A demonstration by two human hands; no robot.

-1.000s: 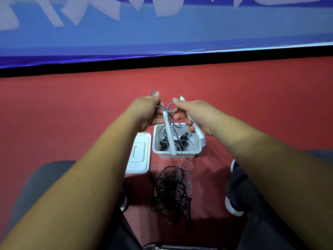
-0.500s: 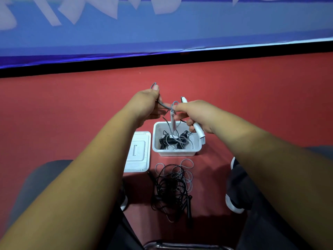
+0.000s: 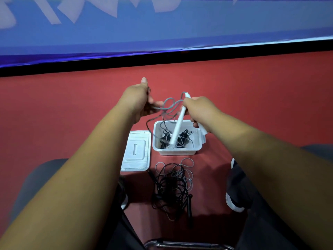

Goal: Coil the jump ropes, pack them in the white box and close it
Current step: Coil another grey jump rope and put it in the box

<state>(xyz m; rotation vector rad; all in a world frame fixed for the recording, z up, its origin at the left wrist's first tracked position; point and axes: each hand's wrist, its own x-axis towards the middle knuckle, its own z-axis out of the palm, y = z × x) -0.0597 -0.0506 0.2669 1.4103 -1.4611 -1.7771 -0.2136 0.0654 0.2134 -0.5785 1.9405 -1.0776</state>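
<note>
Person sitting over a red floor (image 3: pixel 72 112), both forearms reaching forward. Left hand (image 3: pixel 138 100) is holding up loops of the grey jump rope (image 3: pixel 167 105), thumb pointing up, fingers (image 3: pixel 153 104) curling round the cord; that grip is blurred. Right hand (image 3: pixel 200 109) is wrapping its fingers round a white handle (image 3: pixel 202 131), whose lower end is sticking out beneath the hand. A second white handle (image 3: pixel 177 127) is slanting down from just beside the right hand, its tip dipping into the white box (image 3: pixel 176 152); cannot tell whether the right hand is gripping it too. Grey cord is trailing into the box, where a black rope bundle (image 3: pixel 182 139) is lying. The lid (image 3: pixel 137 150) is lying flat just left of the box. A loose black jump rope (image 3: pixel 173 184) is lying tangled on the floor nearer the person.
</note>
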